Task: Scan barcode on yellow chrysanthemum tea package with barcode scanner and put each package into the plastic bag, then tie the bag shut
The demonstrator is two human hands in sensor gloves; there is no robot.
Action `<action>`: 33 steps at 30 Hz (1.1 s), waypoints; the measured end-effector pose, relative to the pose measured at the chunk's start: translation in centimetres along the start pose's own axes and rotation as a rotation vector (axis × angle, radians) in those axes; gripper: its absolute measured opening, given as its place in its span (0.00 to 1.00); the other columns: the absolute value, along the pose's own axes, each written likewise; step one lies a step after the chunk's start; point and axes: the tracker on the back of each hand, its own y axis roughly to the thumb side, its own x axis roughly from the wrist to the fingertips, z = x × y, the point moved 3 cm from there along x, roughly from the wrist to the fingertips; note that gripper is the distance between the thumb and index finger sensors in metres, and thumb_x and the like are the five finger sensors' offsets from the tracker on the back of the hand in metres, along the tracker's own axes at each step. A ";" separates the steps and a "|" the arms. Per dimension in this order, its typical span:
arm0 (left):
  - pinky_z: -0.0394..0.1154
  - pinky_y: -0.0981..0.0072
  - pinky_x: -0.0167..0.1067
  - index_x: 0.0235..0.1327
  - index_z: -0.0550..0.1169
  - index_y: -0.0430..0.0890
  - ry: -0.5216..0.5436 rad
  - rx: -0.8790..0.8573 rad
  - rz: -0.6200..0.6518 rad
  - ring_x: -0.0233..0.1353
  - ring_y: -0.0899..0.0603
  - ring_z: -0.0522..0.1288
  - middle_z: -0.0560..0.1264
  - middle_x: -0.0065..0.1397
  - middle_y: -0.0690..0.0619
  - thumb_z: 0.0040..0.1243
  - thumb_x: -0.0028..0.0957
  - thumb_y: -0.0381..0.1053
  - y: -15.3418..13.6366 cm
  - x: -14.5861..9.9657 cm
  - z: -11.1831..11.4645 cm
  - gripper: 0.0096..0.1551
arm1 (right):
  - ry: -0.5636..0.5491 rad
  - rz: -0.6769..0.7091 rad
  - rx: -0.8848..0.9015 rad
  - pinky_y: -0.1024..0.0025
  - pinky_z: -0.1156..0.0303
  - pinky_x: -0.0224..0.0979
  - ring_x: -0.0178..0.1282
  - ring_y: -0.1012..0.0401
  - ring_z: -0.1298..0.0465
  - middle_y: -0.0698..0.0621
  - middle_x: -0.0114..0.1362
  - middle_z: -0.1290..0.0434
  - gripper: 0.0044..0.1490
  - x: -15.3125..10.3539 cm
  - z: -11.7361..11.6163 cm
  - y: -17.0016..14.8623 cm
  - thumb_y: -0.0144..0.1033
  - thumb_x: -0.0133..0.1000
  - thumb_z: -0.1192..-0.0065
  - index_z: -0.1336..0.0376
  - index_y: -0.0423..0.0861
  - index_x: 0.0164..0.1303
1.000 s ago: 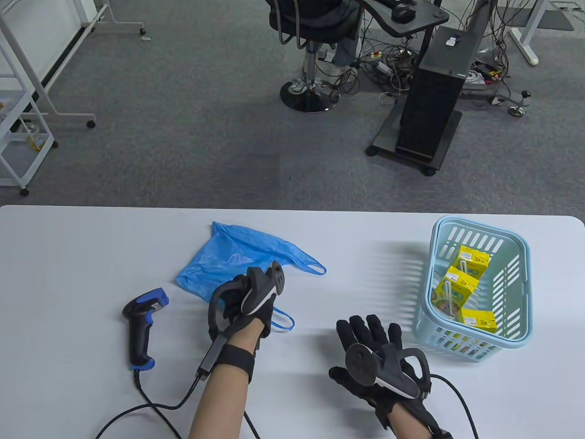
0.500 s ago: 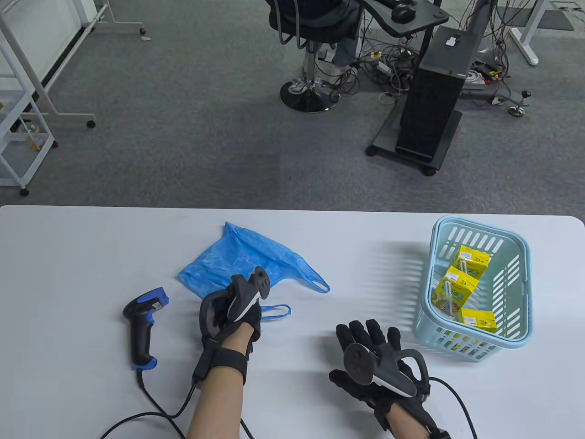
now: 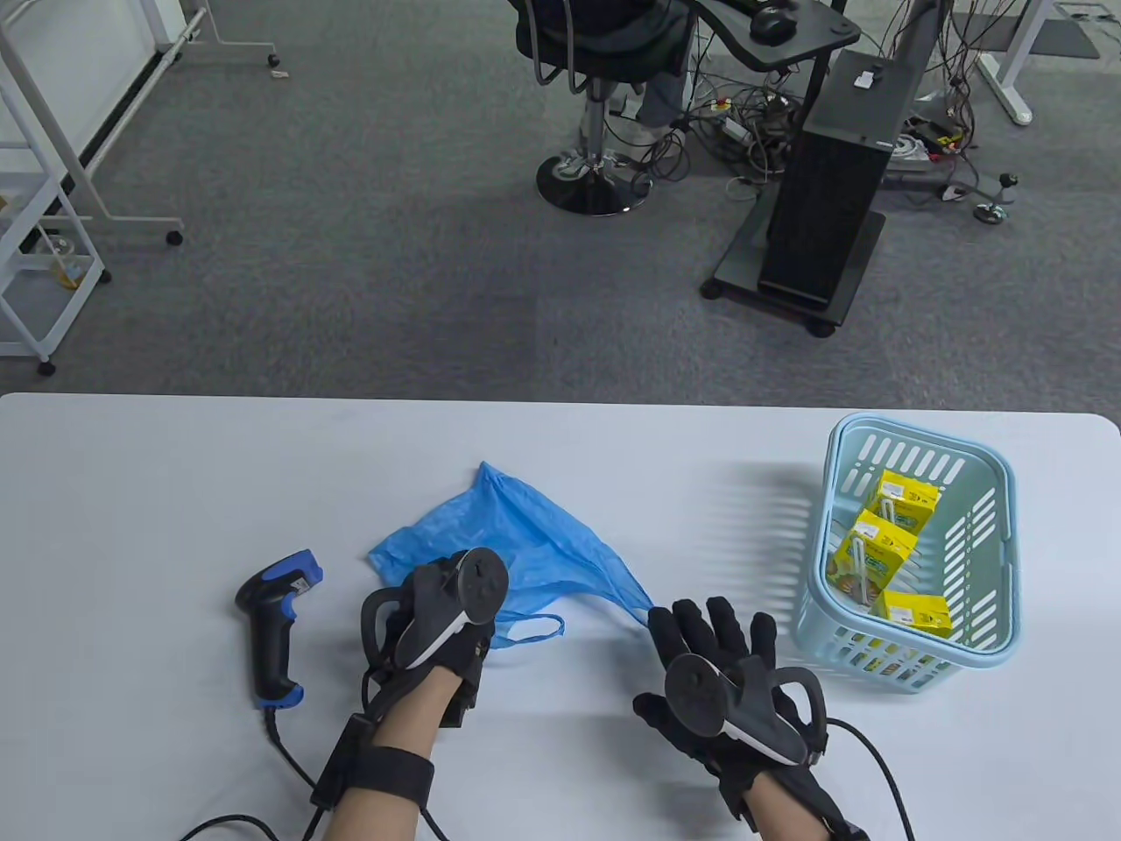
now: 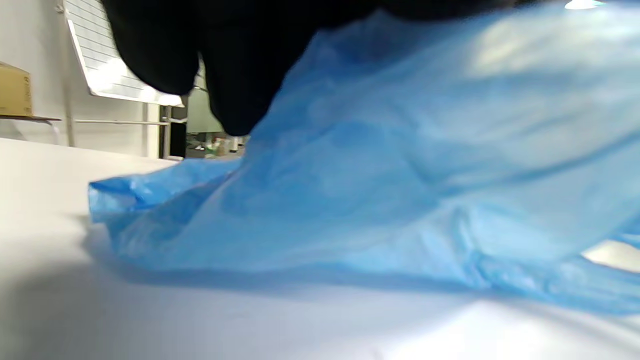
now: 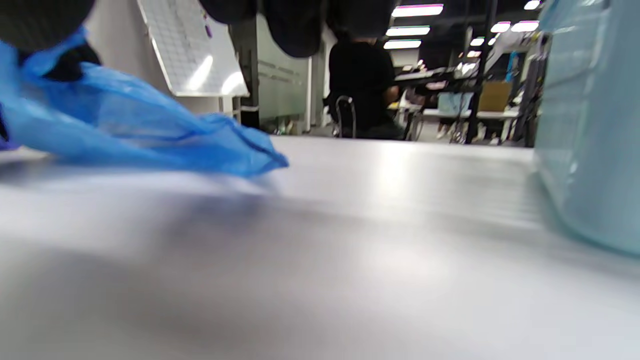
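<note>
The left hand [image 3: 429, 631] sits over the near edge of the blue plastic bag [image 3: 525, 561], but its tracker [image 3: 447, 604] hides the fingers from above. In the left wrist view dark fingertips [image 4: 240, 95] come down onto the blue film, so the hand seems to hold the bag, though how the fingers wrap it is too blurry to tell. The right hand [image 3: 718, 674] lies flat with its fingers straight and spread; the fingertips [image 3: 661, 618] touch the bag's stretched corner. Whether the thumb pinches the film cannot be seen.

There is one bag, lying crumpled between the two hands, with one loop handle [image 3: 534, 626] just right of the left hand. What is inside the bag cannot be made out.

One barcode scanner [image 3: 276, 626] lies just left of the left hand, and its cable runs off the bottom edge.

Right of the right hand and a little farther away stands one light blue basket [image 3: 998, 561]. Inside it are three yellow chrysanthemum tea packages [image 3: 880, 552], partly hidden by the basket wall.

All of it rests on one white table [image 3: 175, 491]. Far behind it a seated person [image 5: 362, 85] is cut off at the top.
</note>
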 end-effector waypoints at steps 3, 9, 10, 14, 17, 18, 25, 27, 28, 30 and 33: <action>0.73 0.41 0.64 0.51 0.88 0.56 0.008 -0.059 0.045 0.71 0.38 0.79 0.82 0.67 0.50 0.70 0.47 0.53 0.3 -1.6 -0.5 0.19 | -0.054 -0.007 0.025 0.28 0.65 0.76 0.86 0.44 0.54 0.48 0.86 0.51 0.61 -0.2 1.6 -0.1 0.68 0.40 0.45 0.58 0.54 0.82; 0.71 0.39 0.65 0.51 0.87 0.56 -0.058 -0.182 0.138 0.72 0.37 0.78 0.82 0.68 0.49 0.71 0.47 0.50 1.2 -3.2 0.3 0.18 | -0.060 0.042 0.012 0.28 0.64 0.78 0.87 0.44 0.53 0.48 0.86 0.51 0.62 0.9 3.1 3.0 0.66 0.39 0.42 0.58 0.54 0.82; 0.71 0.39 0.65 0.51 0.87 0.56 -0.056 -0.203 0.158 0.72 0.37 0.78 0.82 0.68 0.49 0.72 0.47 0.50 1.5 -3.4 0.3 0.18 | -0.028 0.046 0.000 0.28 0.64 0.78 0.87 0.44 0.54 0.49 0.86 0.51 0.63 1.4 2.5 3.7 0.66 0.39 0.41 0.58 0.54 0.82; 0.71 0.38 0.65 0.51 0.86 0.57 -0.105 -0.246 0.262 0.74 0.37 0.76 0.80 0.70 0.50 0.72 0.46 0.49 2.5 -4.2 0.2 0.18 | 0.015 0.053 -0.044 0.28 0.62 0.77 0.86 0.43 0.53 0.48 0.86 0.53 0.65 2.3 -0.5 5.1 0.66 0.38 0.39 0.59 0.52 0.81; 0.70 0.37 0.66 0.50 0.86 0.58 -0.154 -0.287 0.364 0.76 0.37 0.75 0.80 0.70 0.51 0.72 0.46 0.47 3.3 -5.0 0.7 0.18 | 0.008 0.072 -0.184 0.29 0.61 0.77 0.85 0.43 0.52 0.47 0.85 0.54 0.67 1.9 -1.8 5.6 0.66 0.37 0.38 0.61 0.50 0.81; 0.70 0.37 0.66 0.50 0.86 0.59 -0.166 -0.290 0.389 0.76 0.37 0.74 0.80 0.70 0.51 0.72 0.46 0.47 3.5 -5.2 0.9 0.18 | -0.012 0.102 -0.213 0.29 0.60 0.77 0.85 0.43 0.52 0.46 0.85 0.54 0.68 1.4 -2.2 5.8 0.66 0.36 0.38 0.61 0.50 0.81; 0.69 0.35 0.66 0.50 0.85 0.59 -0.199 -0.235 0.432 0.76 0.37 0.74 0.80 0.70 0.50 0.72 0.47 0.46 4.5 -5.6 2.4 0.18 | -0.126 0.020 -0.172 0.37 0.46 0.78 0.74 0.52 0.29 0.52 0.72 0.31 0.45 0.6 -1.0 4.4 0.45 0.45 0.39 0.47 0.50 0.75; 0.69 0.35 0.66 0.52 0.85 0.58 -0.176 -0.144 0.424 0.76 0.36 0.74 0.80 0.70 0.50 0.72 0.47 0.47 4.8 -5.8 2.6 0.19 | -0.188 0.018 -0.169 0.42 0.40 0.76 0.66 0.56 0.23 0.56 0.63 0.24 0.38 0.3 -0.3 4.6 0.41 0.45 0.40 0.40 0.50 0.70; 0.68 0.35 0.66 0.56 0.84 0.56 -0.166 -0.104 0.418 0.76 0.35 0.74 0.79 0.71 0.48 0.72 0.48 0.49 5.0 -5.9 2.8 0.21 | -0.213 0.015 -0.172 0.44 0.38 0.76 0.63 0.58 0.21 0.57 0.60 0.22 0.36 0.2 -0.1 4.7 0.40 0.46 0.40 0.37 0.51 0.67; 0.67 0.34 0.67 0.68 0.78 0.53 -0.131 0.037 0.403 0.77 0.34 0.72 0.75 0.76 0.45 0.68 0.46 0.63 5.3 -6.4 2.7 0.35 | -0.237 0.011 -0.168 0.47 0.35 0.74 0.59 0.59 0.20 0.58 0.56 0.20 0.34 0.1 0.2 5.0 0.42 0.45 0.40 0.34 0.52 0.65; 0.64 0.30 0.68 0.81 0.68 0.48 -0.222 0.154 0.426 0.81 0.29 0.65 0.66 0.83 0.40 0.62 0.43 0.76 6.5 -7.0 3.4 0.55 | -0.241 0.003 -0.149 0.49 0.33 0.73 0.55 0.60 0.19 0.58 0.52 0.19 0.33 0.2 0.1 5.3 0.45 0.45 0.40 0.32 0.51 0.62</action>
